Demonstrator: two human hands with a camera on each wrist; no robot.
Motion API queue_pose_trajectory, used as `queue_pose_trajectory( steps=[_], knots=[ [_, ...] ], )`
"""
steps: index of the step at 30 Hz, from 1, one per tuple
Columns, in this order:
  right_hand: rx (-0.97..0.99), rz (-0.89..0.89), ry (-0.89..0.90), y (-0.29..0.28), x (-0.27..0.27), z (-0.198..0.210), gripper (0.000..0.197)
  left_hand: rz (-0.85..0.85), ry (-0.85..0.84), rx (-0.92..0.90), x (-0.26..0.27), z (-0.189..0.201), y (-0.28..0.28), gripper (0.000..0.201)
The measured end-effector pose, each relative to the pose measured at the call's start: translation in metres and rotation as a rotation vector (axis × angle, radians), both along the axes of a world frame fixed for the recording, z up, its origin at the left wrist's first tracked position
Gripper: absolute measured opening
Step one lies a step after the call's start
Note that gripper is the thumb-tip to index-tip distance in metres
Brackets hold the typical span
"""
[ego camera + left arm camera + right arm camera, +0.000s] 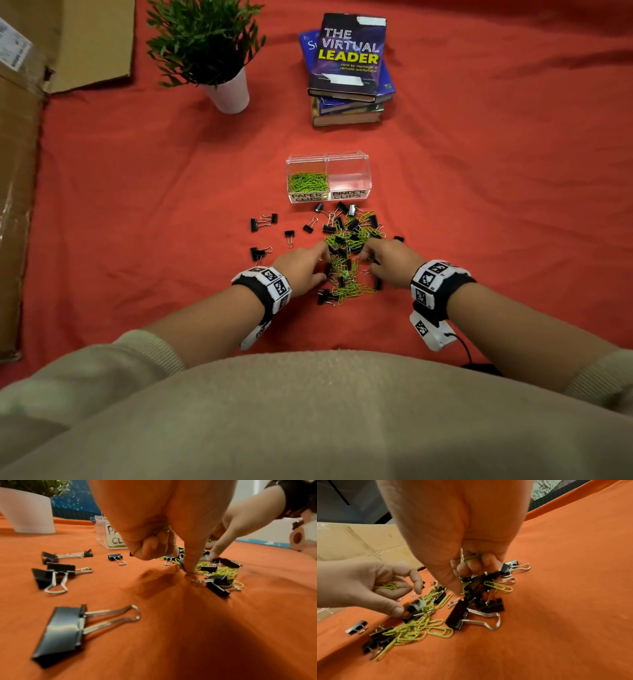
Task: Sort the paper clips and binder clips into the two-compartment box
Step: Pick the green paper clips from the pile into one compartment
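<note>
Where fingers (476,566) curl, paper clips (471,558) half-hidden.

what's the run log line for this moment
left hand: holds paper clips | right hand: same | box: binder side empty

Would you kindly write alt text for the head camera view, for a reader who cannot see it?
Both hands, left hand and right hand, dig into a mixed pile of green paper clips and black binder clips on a red cloth. Beyond it, the clear two-compartment box holds paper clips on the left only.
</note>
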State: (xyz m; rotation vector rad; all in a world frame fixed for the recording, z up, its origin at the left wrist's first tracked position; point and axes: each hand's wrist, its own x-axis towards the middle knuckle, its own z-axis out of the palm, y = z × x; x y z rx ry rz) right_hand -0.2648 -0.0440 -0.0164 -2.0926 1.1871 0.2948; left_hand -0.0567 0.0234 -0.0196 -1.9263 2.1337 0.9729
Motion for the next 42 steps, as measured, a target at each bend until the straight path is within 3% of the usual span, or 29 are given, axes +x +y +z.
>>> queue_pose_trajectory(
  steps=[8, 13, 17, 20, 24, 31, 35, 42],
  knots=[
    [0.002, 0.138, -0.029, 0.009, 0.016, 0.004, 0.011, -0.077, -0.067, -0.051, -0.012, 0.0, 0.002, 0.039],
    [-0.017, 0.177, 0.036, 0.013, 0.013, 0.003, 0.008, 0.027, -0.015, -0.068, 0.003, 0.005, 0.002, 0.03],
    [-0.065, 0.303, 0.111, 0.018, 0.009, 0.004, 0.039, 0.098, -0.031, -0.053, 0.018, 0.013, 0.001, 0.033],
    [-0.114, 0.358, 0.152, 0.022, 0.014, -0.001, 0.052, -0.008, -0.028, -0.041, 0.009, 0.012, 0.001, 0.019],
    [-0.128, 0.349, 0.161, 0.03, 0.019, -0.004, 0.043, -0.173, -0.046, -0.015, -0.012, 0.003, 0.002, 0.022],
    [-0.088, 0.363, 0.16, 0.033, 0.016, -0.001, 0.028, -0.169, -0.101, -0.005, -0.014, -0.003, 0.003, 0.017],
    [0.091, 0.257, 0.113, 0.022, 0.013, 0.007, 0.018, -0.106, -0.019, 0.02, -0.008, -0.003, 0.007, 0.012],
    [0.307, 0.054, -0.043, -0.029, 0.027, 0.063, 0.016, 0.21, 0.246, 0.052, 0.001, 0.002, 0.011, 0.006]
  ],
)
